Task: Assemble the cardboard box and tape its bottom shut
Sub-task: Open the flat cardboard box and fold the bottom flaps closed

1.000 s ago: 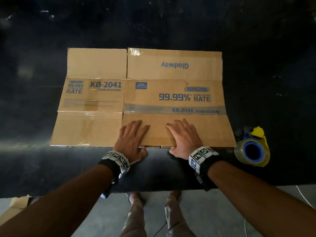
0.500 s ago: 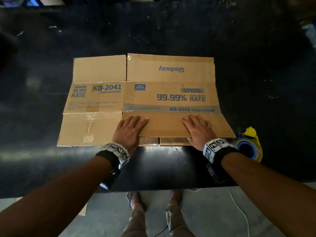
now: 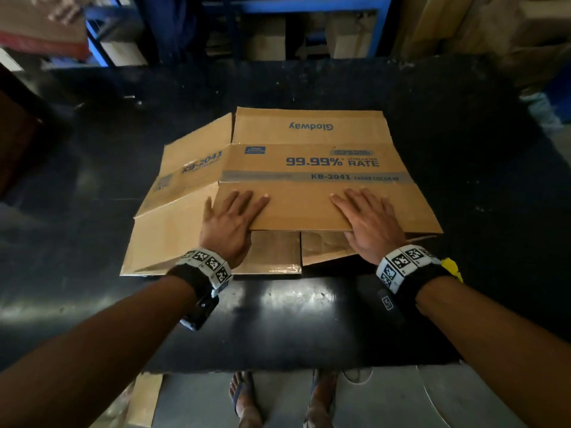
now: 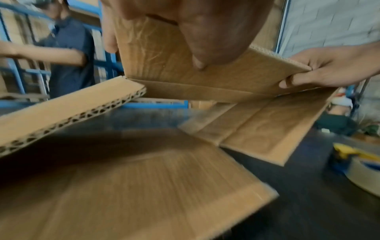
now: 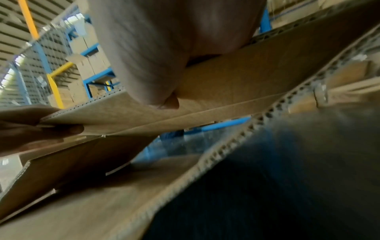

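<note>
Box (image 3: 309,168) lies on the black worktop (image 3: 278,319), partly opened: I see its printed top panel lifted off the lower layer, with the left side panel (image 3: 191,177) tilted up from the surface. My left hand (image 3: 230,222) grips the near flap (image 3: 312,208) at its left end, fingers spread flat on top and the thumb underneath (the left wrist view shows the thumb (image 4: 205,40) pressed against the flap's underside). My right hand (image 3: 369,223) grips the same flap toward its right end, fingers on top and thumb below; the left wrist view shows it pinching the corrugated edge (image 4: 320,69). Under the raised flap the two bottom flaps (image 3: 272,251) lie flat on the worktop, a slit between them.

Tape dispenser (image 4: 362,164), yellow and blue with a roll of pale tape, sits on the worktop just to the right of the box; in the head view only its yellow tip (image 3: 452,267) shows past my right wrist. Both wrists wear bands with black-and-white markers (image 3: 210,262). Beyond the worktop stand blue shelves (image 3: 309,13) with cartons, and another person in a dark shirt (image 4: 68,53) is near them. The wrist views are blurred.
</note>
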The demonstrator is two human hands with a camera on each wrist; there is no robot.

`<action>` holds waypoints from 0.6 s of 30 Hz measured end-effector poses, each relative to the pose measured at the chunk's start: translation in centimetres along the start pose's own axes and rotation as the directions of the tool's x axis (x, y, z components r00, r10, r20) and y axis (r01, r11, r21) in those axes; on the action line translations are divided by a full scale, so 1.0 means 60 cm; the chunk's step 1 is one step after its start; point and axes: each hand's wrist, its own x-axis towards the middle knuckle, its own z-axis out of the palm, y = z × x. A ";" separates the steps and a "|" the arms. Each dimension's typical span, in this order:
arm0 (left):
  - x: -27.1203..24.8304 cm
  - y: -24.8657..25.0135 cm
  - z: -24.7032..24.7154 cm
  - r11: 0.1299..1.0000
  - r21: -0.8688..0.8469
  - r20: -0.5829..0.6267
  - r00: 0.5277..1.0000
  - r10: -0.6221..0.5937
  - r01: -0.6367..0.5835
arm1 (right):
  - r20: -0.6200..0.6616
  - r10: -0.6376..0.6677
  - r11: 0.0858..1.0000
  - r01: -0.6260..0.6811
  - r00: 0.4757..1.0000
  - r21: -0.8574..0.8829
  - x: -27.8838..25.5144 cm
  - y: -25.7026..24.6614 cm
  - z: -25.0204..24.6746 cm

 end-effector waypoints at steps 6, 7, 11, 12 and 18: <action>0.051 -0.048 -0.159 0.997 -0.067 -0.152 0.987 -0.056 0.046 | -0.203 0.048 0.996 -0.062 0.978 -0.065 0.067 0.042 -0.173; 0.055 -0.061 -0.180 0.997 -0.060 -0.174 0.983 -0.062 0.052 | -0.219 0.065 0.994 -0.082 0.974 -0.072 0.074 0.055 -0.195; 0.044 -0.105 -0.208 0.996 -0.050 -0.186 0.979 -0.083 0.075 | -0.181 0.079 0.992 -0.096 0.980 -0.087 0.085 0.070 -0.233; 0.035 -0.110 -0.203 0.996 -0.057 -0.169 0.982 -0.079 0.070 | -0.165 0.076 0.991 -0.092 0.983 -0.092 0.081 0.063 -0.230; -0.027 -0.116 -0.148 0.997 -0.059 -0.078 0.995 -0.058 0.054 | -0.072 0.065 0.988 -0.074 0.995 -0.139 0.037 0.018 -0.169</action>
